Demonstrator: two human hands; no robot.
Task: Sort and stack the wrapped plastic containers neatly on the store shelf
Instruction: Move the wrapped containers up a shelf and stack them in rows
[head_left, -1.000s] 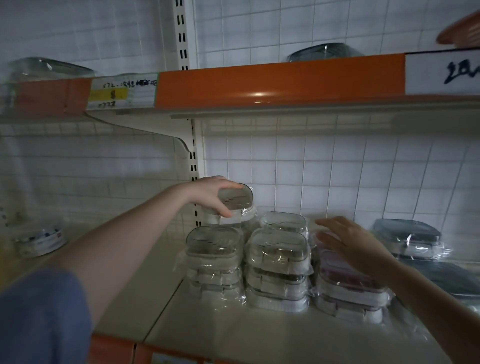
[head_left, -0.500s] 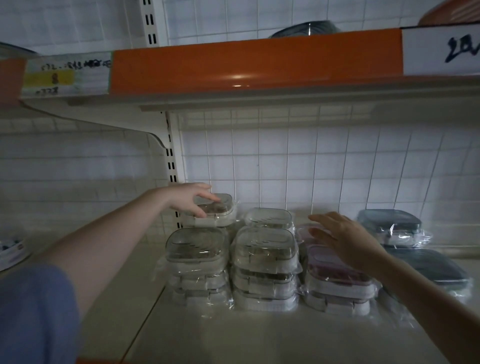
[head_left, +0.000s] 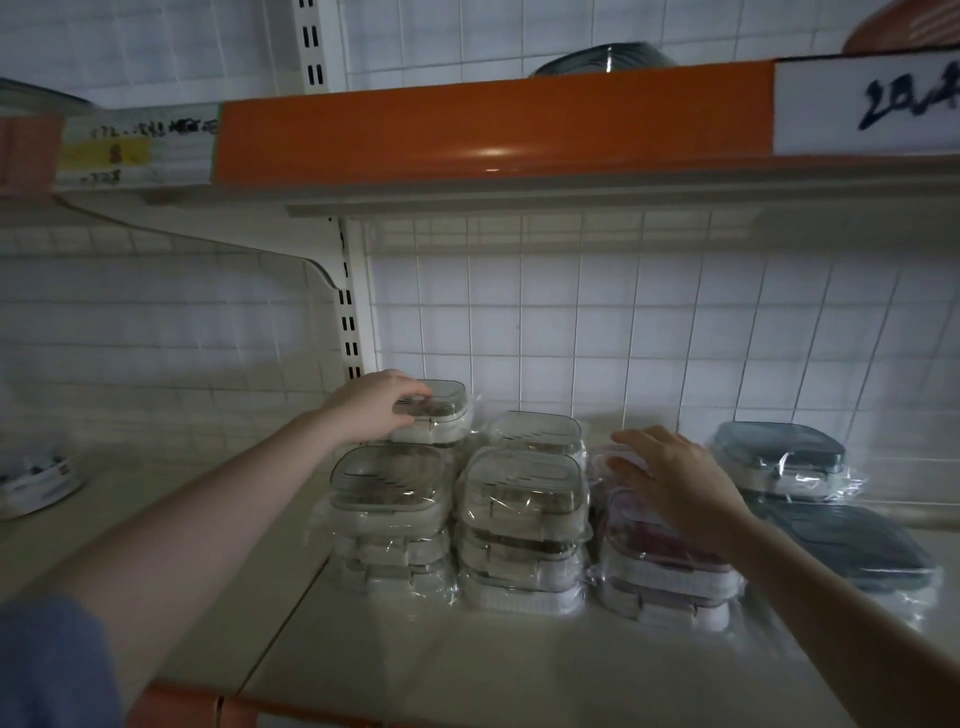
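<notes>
Wrapped plastic containers stand in stacks on the cream shelf. My left hand grips a grey-lidded container on top of the back-left stack. In front of it stand a grey stack and a second grey stack, with another grey container behind. My right hand, fingers straight, rests on the pink-lidded stack. Blue-lidded containers sit at the right, one large one lying lower.
The orange-edged upper shelf hangs close overhead with a price label. A white wire grid backs the shelf. A slotted upright stands behind the left stack. A small round item lies at the far left.
My left hand has set the grey container lower onto the back-left stack and keeps hold of it. My right hand stays on the pink stack. The view has shifted slightly.
</notes>
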